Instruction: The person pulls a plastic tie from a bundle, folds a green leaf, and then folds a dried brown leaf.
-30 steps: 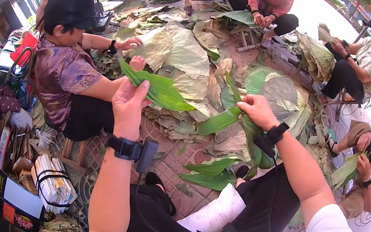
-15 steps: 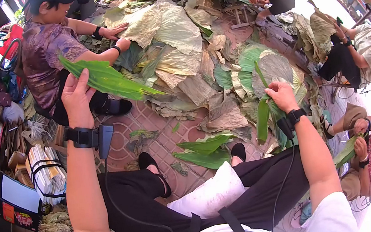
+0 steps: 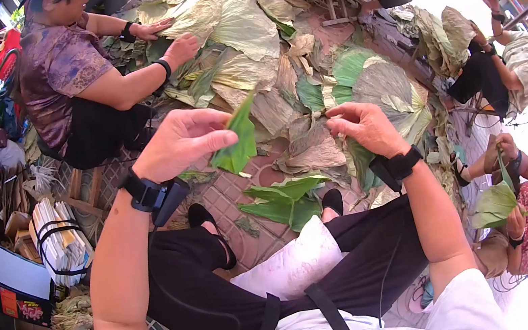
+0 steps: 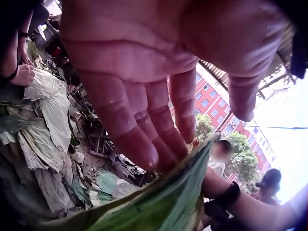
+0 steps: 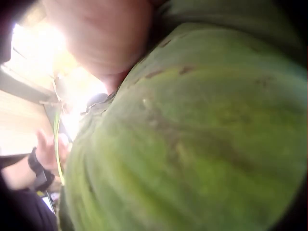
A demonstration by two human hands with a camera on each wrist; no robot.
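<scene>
My left hand [image 3: 189, 142] hovers over the paving left of centre, its thumb spread away from nearly straight fingers. A torn piece of green leaf [image 3: 239, 143] hangs upright at its fingertips. In the left wrist view, the leaf's edge meets the fingers [image 4: 159, 125], while the thumb stands apart from it. My right hand [image 3: 371, 127] has thumb and forefinger close together, with a green leaf [image 3: 362, 160] hanging below it. That leaf [image 5: 192, 134] fills most of the right wrist view. Several green leaf pieces [image 3: 283, 200] lie on the ground between my feet.
Dried leaves [image 3: 240, 28] spread widely ahead. A person in a patterned shirt [image 3: 62, 72] works at the left; others sit at the right and back. Bundled papers [image 3: 60, 240] stand at the left. A white cushion [image 3: 288, 260] lies between my legs.
My left hand has swung right with the leaf piece, its thumb now spread. My right hand has moved slightly up and left. The narrow upright strip above it no longer shows.
</scene>
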